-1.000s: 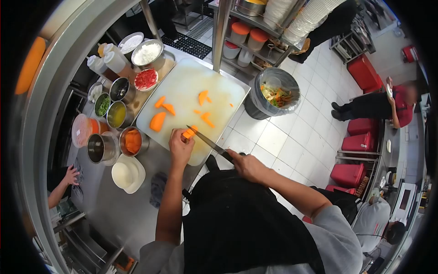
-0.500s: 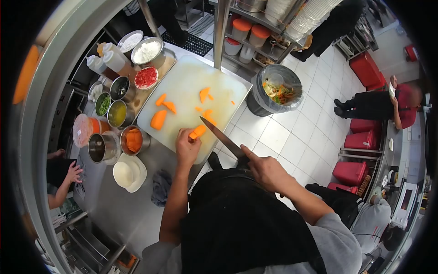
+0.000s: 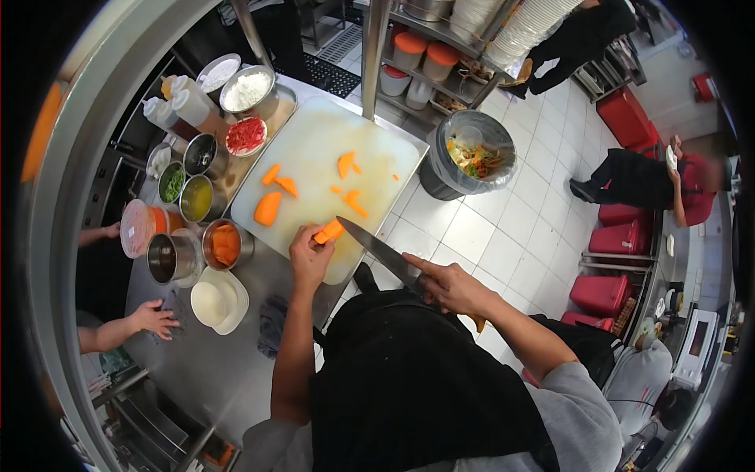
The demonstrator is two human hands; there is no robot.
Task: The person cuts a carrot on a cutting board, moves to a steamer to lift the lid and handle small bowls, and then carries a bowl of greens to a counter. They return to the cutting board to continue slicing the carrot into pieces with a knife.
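Observation:
My left hand (image 3: pixel 311 256) grips an orange vegetable piece (image 3: pixel 329 231) at the near edge of the white cutting board (image 3: pixel 303 149). In my right hand (image 3: pixel 452 285) is a large knife (image 3: pixel 381 252), its index finger laid along the blade's spine. The blade's tip touches or nearly touches the held piece; which of the two I cannot tell. Several orange pieces lie on the board, among them a larger chunk (image 3: pixel 267 209) on the left and a wedge (image 3: pixel 346 164) near the middle.
Left of the board stand metal containers with orange pieces (image 3: pixel 226 245), yellow liquid (image 3: pixel 201 197) and white powder (image 3: pixel 246 90), plus squeeze bottles (image 3: pixel 191 106). A lined bin (image 3: pixel 470 156) stands beyond the board. A co-worker's hand (image 3: pixel 155 318) rests over the steel counter (image 3: pixel 185 370).
The knife tip and the held piece have shifted slightly left in view. At the left, the co-worker's hand has reached further over the counter. A person at the top right has moved into fuller view.

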